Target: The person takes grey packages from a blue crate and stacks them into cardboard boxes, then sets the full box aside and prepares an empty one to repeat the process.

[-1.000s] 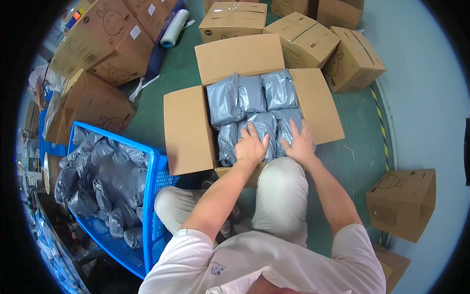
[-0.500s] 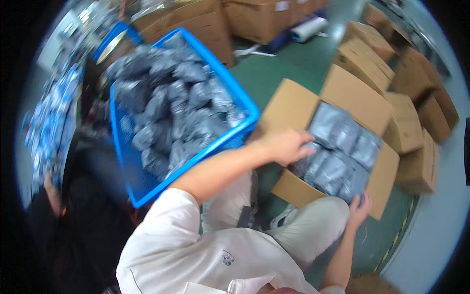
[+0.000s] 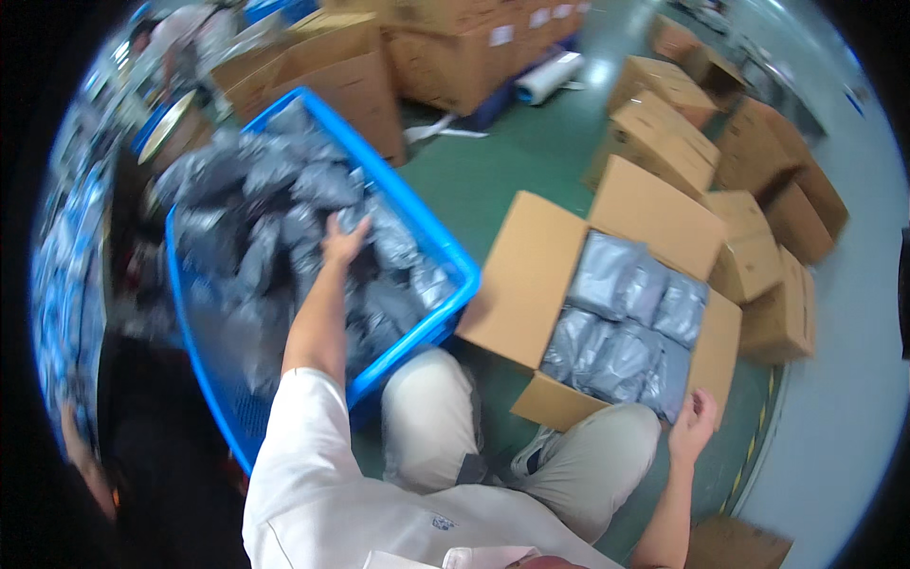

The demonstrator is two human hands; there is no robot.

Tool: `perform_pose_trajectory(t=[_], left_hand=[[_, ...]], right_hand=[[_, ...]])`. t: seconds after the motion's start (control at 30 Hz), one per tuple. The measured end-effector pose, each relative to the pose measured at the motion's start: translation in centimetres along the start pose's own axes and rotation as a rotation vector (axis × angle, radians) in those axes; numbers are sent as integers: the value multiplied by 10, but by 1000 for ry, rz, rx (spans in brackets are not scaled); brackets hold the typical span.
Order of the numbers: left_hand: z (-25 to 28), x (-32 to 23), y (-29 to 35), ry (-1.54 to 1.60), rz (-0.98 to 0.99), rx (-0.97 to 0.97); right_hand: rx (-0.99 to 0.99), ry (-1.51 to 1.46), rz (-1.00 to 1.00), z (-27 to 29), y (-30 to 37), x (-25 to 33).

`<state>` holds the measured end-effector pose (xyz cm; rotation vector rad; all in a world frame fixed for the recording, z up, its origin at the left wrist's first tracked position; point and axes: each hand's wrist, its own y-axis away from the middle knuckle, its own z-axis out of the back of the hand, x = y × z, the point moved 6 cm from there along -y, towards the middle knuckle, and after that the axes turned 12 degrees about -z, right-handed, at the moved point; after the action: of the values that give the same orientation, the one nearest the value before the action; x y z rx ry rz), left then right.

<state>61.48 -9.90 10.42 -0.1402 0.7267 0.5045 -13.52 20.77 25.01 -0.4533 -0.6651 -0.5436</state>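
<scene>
Head view: a person sat between a blue crate on their left and an open cardboard box on their right.
Left hand: fingers spread, resting on the grey poly bags heaped in the crate; whether it gripped one could not be told.
Right hand: loosely open and empty, beside the box's near corner.
Handling: the bags looked soft, light and slick, so pinching a bunched fold would likely hold best.
Box: packed bags filled it near the rim.
Room: the crate wall stood between heap and box; closed cartons crowded the far side.
</scene>
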Motion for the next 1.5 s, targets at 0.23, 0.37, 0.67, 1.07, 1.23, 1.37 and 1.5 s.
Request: perform_pose_trajectory(t=[0.23, 0.37, 0.67, 1.07, 1.23, 1.37, 1.5], left_hand=[[49, 59, -28, 546, 233, 374], [131, -70, 118, 698, 263, 550], [107, -311, 339, 62, -922, 263], [-173, -272, 425, -590, -969, 600], [-120, -208, 432, -91, -828, 390], [-155, -125, 413, 565, 378, 520], [-191, -173, 385, 882, 165, 486]], right_hand=[[18, 2, -64, 12, 20, -7], [-39, -12, -114, 18, 27, -23], [-7, -230, 31, -15, -3, 22], [128, -242, -613, 21, 76, -138], [-16, -600, -879, -32, 78, -191], [29, -831, -727, -61, 19, -140], [-140, -433, -726, -54, 10, -149]])
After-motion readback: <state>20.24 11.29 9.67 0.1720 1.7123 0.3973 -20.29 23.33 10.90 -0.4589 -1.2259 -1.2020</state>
